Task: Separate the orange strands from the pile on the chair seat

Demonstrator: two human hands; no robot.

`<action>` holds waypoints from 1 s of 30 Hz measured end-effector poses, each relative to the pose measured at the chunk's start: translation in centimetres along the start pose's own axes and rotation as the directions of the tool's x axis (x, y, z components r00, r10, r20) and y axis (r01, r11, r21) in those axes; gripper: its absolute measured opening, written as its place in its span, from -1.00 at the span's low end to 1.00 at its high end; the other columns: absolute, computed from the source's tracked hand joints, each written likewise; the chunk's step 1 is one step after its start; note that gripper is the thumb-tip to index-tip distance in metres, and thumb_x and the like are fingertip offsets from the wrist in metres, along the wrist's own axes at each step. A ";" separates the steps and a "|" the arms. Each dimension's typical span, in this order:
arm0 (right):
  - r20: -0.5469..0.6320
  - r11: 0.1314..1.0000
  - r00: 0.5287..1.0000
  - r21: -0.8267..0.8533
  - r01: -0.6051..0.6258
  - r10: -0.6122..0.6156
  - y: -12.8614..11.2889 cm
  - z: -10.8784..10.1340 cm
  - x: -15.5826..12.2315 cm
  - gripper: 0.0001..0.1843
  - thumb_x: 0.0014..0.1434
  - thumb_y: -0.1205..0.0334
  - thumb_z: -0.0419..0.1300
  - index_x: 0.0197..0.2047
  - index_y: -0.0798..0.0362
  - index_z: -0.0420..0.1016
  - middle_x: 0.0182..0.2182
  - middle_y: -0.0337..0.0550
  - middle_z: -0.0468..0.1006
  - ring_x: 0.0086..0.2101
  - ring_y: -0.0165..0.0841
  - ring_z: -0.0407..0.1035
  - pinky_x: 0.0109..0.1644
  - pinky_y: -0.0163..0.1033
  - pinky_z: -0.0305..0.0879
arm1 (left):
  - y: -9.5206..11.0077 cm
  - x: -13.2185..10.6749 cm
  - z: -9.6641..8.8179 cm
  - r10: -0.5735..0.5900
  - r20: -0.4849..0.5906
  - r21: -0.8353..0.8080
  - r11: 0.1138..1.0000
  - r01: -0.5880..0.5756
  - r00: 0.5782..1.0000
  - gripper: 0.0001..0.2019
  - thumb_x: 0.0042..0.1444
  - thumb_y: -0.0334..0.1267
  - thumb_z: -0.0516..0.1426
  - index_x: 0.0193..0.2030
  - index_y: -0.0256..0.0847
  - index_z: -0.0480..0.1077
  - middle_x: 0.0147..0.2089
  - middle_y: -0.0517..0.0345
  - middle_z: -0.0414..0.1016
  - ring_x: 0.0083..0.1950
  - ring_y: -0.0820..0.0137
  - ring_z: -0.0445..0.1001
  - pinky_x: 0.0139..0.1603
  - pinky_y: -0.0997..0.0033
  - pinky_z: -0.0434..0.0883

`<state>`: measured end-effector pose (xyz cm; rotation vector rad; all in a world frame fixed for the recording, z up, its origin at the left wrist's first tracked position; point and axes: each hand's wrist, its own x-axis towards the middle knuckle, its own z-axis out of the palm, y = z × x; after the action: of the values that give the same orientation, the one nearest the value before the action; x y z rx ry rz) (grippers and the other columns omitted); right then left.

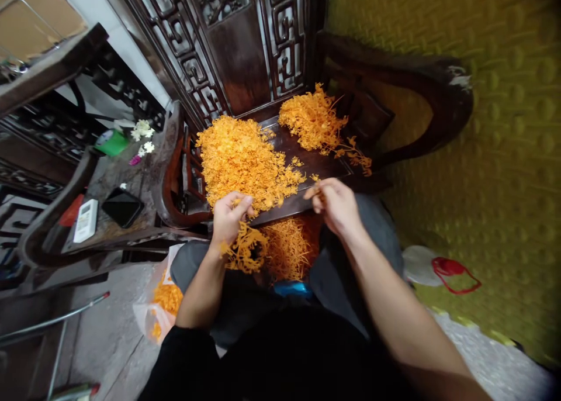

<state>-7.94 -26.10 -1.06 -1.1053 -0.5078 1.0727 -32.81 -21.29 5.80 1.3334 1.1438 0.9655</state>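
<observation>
Left hand point(228, 217), its grip closed on a bunch of orange sprigs point(246, 253) hanging below the big orange pile point(241, 155); right hand point(337, 205), right of the bunch, pinches a small piece point(316, 192).

On the left stands a dark worktop point(131, 176). A white remote point(86, 220) lies on it, just beside a black phone point(123, 207). At its far end are some white flowers point(142, 130) and a green thing point(113, 144). A carved wooden panel point(241, 44) stands far back. The wall point(504, 126) on the right is yellow and bumpy. Below it lies a white bag point(418, 265) with a red handle point(453, 272). A metal pole point(56, 316) lies on the grey floor point(105, 336), near left.
</observation>
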 end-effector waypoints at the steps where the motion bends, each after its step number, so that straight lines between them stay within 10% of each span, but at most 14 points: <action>1: 0.094 0.999 0.995 0.006 -0.035 0.035 0.4 0.6 -0.7 -0.70 0.12 0.05 0.34 -0.23 0.02 0.36 -0.52 -0.33 0.48 -0.67 -0.55 0.09 -0.61 -0.37 0.00 | -0.1 0.0 0.4 0.008 0.030 0.012 1.000 -0.008 1.000 -0.65 0.10 -0.04 0.36 -0.49 -0.27 0.48 -0.59 0.22 0.44 -0.63 0.62 0.15 -0.60 0.54 0.07; 9: 0.376 0.951 0.894 0.084 -0.297 0.246 1.4 2.7 -2.0 -0.62 0.08 -0.06 0.36 -0.28 0.07 0.43 -0.56 -0.43 0.15 -0.62 -0.58 -0.16 -0.56 -0.35 -0.35 | 0.1 0.2 0.6 0.018 0.040 -0.012 1.000 -0.018 0.999 -0.65 0.11 -0.01 0.37 -0.46 -0.25 0.48 -0.58 0.23 0.46 -0.65 0.62 0.12 -0.64 0.53 0.02; 17: 0.715 0.822 0.692 -0.449 0.350 0.096 -0.7 5.1 -0.7 -0.41 0.30 -0.33 0.15 -0.33 0.08 0.56 -0.42 -0.21 0.47 -0.37 -0.41 0.26 -0.25 -0.26 0.14 | -0.3 -0.1 1.0 0.071 0.115 0.184 0.979 -0.092 0.991 -0.67 0.21 -0.04 0.30 -0.44 -0.24 0.50 -0.54 0.23 0.46 -0.58 0.58 0.19 -0.53 0.51 0.14; 22: 0.809 0.883 0.506 -0.435 0.173 0.299 -1.6 1.3 -1.8 -0.33 0.41 -0.26 0.03 -0.54 0.08 0.37 -0.65 -0.32 0.22 -0.57 -0.49 0.05 -0.42 -0.27 0.00 | 0.2 1.4 -2.0 0.186 -0.114 0.231 0.960 -0.156 0.976 -0.72 0.14 -0.08 0.33 -0.42 -0.23 0.50 -0.56 0.26 0.43 -0.58 0.56 0.23 -0.53 0.52 0.15; 25: 0.746 0.915 0.566 -0.403 -0.035 0.350 -2.1 -2.2 -1.7 -0.42 0.37 -0.21 0.13 -0.44 0.13 0.47 -0.66 -0.36 0.15 -0.60 -0.52 -0.01 -0.49 -0.30 -0.06 | 0.3 2.3 -3.3 0.186 -0.245 0.131 0.979 -0.158 0.952 -0.71 0.05 -0.07 0.38 -0.43 -0.23 0.48 -0.59 0.29 0.39 -0.62 0.57 0.17 -0.58 0.52 0.09; 30: 0.326 0.850 0.896 -0.517 -0.098 0.301 -1.5 -2.0 3.4 -0.70 0.27 0.06 0.21 -0.08 0.12 0.55 -0.46 -0.24 0.42 -0.62 -0.51 0.08 -0.59 -0.35 -0.06 | -1.0 2.3 -1.1 -0.017 0.037 0.046 0.999 0.015 0.999 -0.65 0.04 0.04 0.38 -0.38 -0.22 0.49 -0.57 0.27 0.39 -0.60 0.55 0.23 -0.55 0.50 0.16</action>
<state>-4.20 -24.09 -1.11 -1.4134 -1.0519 1.4154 -33.56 -18.89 4.73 1.3712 1.1526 0.9044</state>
